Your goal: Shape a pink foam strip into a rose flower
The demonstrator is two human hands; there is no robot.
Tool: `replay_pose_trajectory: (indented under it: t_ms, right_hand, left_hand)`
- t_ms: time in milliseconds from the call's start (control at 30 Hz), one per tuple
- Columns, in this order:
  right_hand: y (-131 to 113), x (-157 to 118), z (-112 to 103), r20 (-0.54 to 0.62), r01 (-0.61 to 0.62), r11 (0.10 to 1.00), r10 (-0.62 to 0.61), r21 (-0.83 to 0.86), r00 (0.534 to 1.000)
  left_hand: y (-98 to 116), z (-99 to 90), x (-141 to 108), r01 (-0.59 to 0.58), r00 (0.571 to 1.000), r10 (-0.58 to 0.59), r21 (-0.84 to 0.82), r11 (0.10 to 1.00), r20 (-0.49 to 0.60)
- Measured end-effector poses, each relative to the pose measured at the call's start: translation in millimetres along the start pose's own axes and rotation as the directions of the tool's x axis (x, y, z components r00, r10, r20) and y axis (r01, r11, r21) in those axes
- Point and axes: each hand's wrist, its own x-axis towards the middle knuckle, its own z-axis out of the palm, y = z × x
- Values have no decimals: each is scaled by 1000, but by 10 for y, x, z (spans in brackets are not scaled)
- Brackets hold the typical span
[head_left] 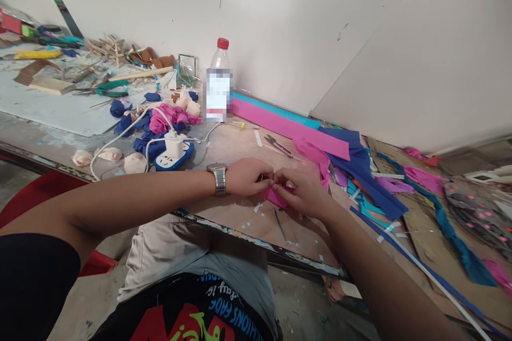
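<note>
Over the table near its front edge, my left hand (pixel 248 177) and my right hand (pixel 306 192) meet, their fingertips pinched together. A small piece of pink crepe paper (pixel 277 198) is between them, partly hidden under the right fingers. Both hands are closed on it; the exact grip of the left fingertips is hard to see. Just beyond the hands lie small scissors (pixel 279 146) and a bunched pink crepe sheet (pixel 310 150). A watch (pixel 220 178) is on my left wrist.
A power strip (pixel 175 159) with a plugged-in charger and white cable sits left of my hands. Behind it are rolled paper flowers (pixel 166 118) and a red-capped bottle (pixel 221 58). Crepe strips (pixel 288 127) lie right; pliers (pixel 108 88) and wooden sticks lie far left.
</note>
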Motion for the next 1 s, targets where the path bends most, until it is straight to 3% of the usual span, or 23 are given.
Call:
replay_pose_trajectory:
  t_ms: [633, 1000]
  right_hand:
    - [22, -2, 36, 68, -23, 1000, 23, -4, 997]
    - [1, 19, 11, -122, 12, 997, -21, -71, 992]
  left_hand:
    - [-39, 40, 2, -53, 999, 53, 16, 998, 0]
    - [10, -14, 2, 39, 998, -45, -112, 993, -51]
